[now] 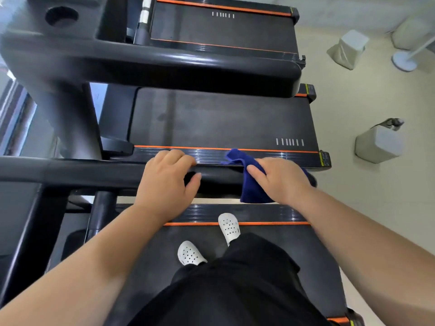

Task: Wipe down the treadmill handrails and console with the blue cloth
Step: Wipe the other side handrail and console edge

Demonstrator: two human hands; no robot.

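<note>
Left hand [164, 182] is clasped round the long handrail [70, 171], evidently for steadying; the right hand [281, 180] is closed over the blue cloth [251, 192], which is wrapped on the rail's end for wiping.

Gym: row of treadmills [221, 118]

The handrail [94, 171] is hidden at its end under the blue cloth [251, 191] and right hand [282, 180]. The yellow corner label [324, 159] is too small to be read.
</note>
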